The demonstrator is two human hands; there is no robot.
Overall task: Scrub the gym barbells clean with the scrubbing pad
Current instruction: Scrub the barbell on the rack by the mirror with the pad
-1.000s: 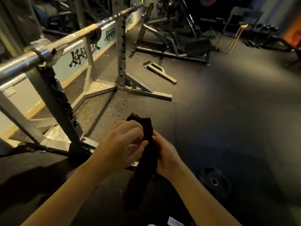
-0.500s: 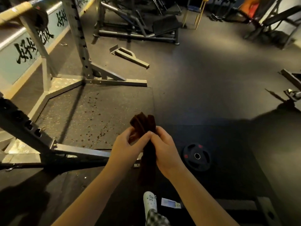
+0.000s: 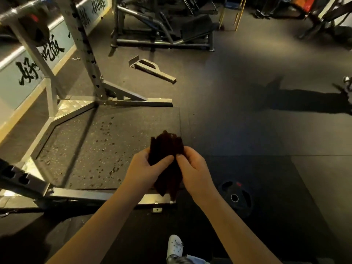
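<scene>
Scrubbing pad (image 3: 166, 147), dark brown and folded into a thick bundle, sits upright between both hands in the lower middle of the head view, held out in front of the body above the floor. The left hand (image 3: 142, 173) grips its left edge with the fingers curled behind and the thumb pressed across the near face. The right hand (image 3: 195, 173) grips the right edge in the same way, and its thumb tip almost meets the left thumb at the middle of the pad. The top of the pad fans out above the fingers, while its lower end hangs down between the two wrists.

The barbell (image 3: 13, 13) lies well apart from the pad, up in the far left corner, resting on the squat rack (image 3: 83, 50) with a dark plate (image 3: 36, 29) on it that bears a small red mark. Neither hand touches the barbell.

Large black brush-style characters run along the pale wall panel (image 3: 30, 73) behind the rack, but they are too skewed to read. A black weight plate (image 3: 235, 197) lies flat on the floor just right of the right wrist, with a small red label I cannot make out. The speckled rubber mat (image 3: 106, 145) inside the rack base shows dark spots. A white shoe (image 3: 174, 244) shows at the bottom edge.
</scene>
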